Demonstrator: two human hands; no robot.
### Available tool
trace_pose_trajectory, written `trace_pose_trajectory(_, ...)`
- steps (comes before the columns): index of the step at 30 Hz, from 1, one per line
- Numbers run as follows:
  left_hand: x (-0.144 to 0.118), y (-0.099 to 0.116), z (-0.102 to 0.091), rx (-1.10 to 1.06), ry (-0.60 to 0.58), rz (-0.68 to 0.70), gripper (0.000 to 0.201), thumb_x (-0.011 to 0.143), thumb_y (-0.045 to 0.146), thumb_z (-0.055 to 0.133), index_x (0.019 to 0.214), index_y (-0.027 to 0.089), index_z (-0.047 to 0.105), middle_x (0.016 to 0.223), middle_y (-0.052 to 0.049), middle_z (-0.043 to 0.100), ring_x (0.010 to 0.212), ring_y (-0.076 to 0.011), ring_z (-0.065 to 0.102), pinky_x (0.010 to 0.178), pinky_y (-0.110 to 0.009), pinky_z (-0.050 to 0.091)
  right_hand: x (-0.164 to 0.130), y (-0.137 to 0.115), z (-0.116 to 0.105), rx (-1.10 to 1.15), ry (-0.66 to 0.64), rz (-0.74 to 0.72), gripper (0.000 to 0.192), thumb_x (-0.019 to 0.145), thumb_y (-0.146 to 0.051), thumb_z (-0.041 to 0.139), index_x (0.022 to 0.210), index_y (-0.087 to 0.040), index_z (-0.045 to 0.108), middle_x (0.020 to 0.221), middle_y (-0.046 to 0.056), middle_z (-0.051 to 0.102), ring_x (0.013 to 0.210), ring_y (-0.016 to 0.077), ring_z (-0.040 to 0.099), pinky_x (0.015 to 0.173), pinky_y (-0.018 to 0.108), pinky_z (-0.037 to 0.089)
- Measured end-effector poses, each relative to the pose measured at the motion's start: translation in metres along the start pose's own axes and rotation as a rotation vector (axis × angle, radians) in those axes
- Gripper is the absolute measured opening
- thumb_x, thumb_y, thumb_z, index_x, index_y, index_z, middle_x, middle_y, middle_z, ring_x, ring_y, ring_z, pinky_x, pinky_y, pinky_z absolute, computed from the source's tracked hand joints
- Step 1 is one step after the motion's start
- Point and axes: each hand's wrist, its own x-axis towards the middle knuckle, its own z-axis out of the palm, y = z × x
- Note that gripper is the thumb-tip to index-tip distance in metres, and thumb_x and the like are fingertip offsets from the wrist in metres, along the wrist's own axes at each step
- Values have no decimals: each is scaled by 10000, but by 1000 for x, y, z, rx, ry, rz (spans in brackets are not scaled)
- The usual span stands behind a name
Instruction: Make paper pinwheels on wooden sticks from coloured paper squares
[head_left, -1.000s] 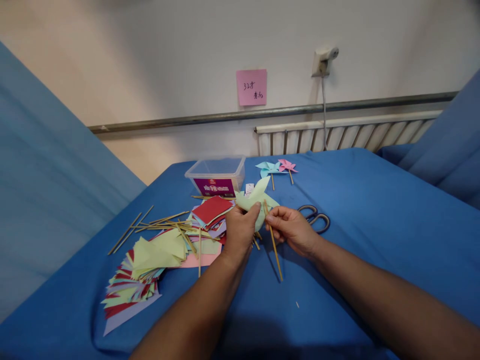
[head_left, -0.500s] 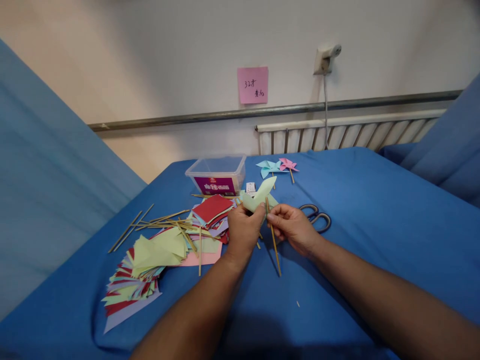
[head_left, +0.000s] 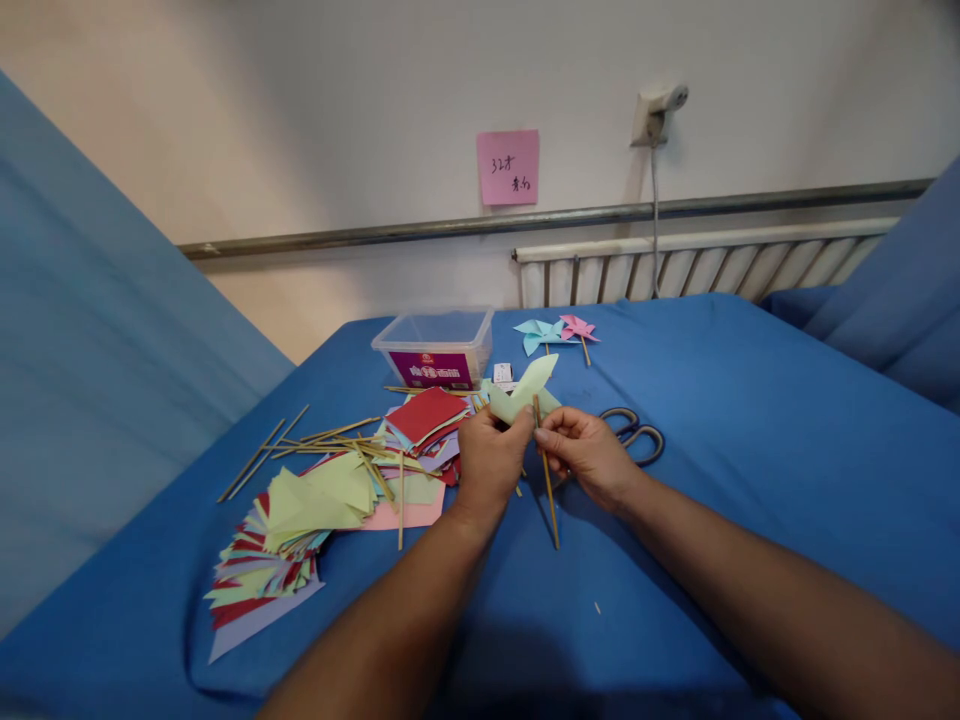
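Note:
A pale green paper pinwheel [head_left: 534, 381] is pinched in my left hand [head_left: 491, 455], thumb against its lower part. A thin wooden stick [head_left: 550, 495] slants down from the pinwheel's middle, its top end against the paper. My right hand [head_left: 589, 455] is closed at the stick's upper part, fingertips close to my left thumb. Whatever small thing may lie between those fingertips is hidden. Dark-handled scissors [head_left: 637, 437] lie just beyond my right hand, their blades covered by it.
Left of my hands are a red-topped stack of paper squares [head_left: 426, 415], fanned coloured paper [head_left: 262, 570] and loose sticks [head_left: 322, 445]. Farther back stand a clear plastic tub [head_left: 433, 350] and a small white box [head_left: 502, 373]. Finished blue [head_left: 541, 333] and pink [head_left: 576, 328] pinwheels lie at the back.
Almost nothing differs. The whole view has shifted very slightly, and both hands keep their hold at the pinwheel and stick.

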Motion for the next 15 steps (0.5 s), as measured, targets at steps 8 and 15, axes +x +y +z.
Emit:
trace_pose_trajectory(8,-1,1,1,25,-19,-4,253,672,369,660,644,118,656,578,2,602,531,-118,497,486,-211,362,-1,-1,2,7,5,-8,298,656,-384,780,727,-186,569,537,-59,555,411,60,474,388,174,347)
trace_pose_trajectory(15,0,1,0,61,-2,-9,257,655,371,669,612,119,642,541,6,566,513,-111,471,468,-206,339,-3,-5,6,-30,37,-17,319,655,-410,771,688,-179,554,506,-56,553,397,64,473,391,185,370)
